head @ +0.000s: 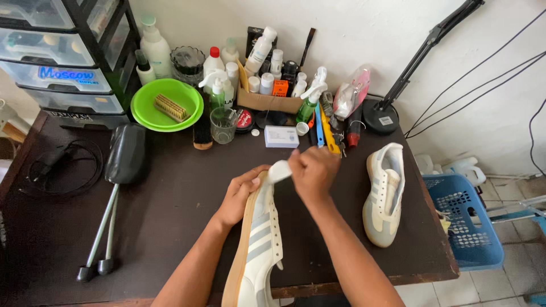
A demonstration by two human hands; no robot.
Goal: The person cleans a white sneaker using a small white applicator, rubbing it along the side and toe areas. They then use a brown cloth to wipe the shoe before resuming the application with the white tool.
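Note:
A white sneaker (259, 250) with grey stripes and a tan sole lies on its side over the table's front edge. My left hand (240, 194) grips it at the heel end. Just to the right, my right hand (311, 171) pinches the shoe's white tongue or heel tab (278, 170) and pulls it up. The matching second sneaker (385, 193) rests alone on the right side of the dark table (182, 187), laces out.
Several bottles, sprays and a cardboard box (267, 101) crowd the back. A green bowl (166, 105) holds a brush. A shoe stretcher (122, 165) and cable lie left, a lamp base (381, 116) back right, a blue basket (463, 222) off the table's right edge.

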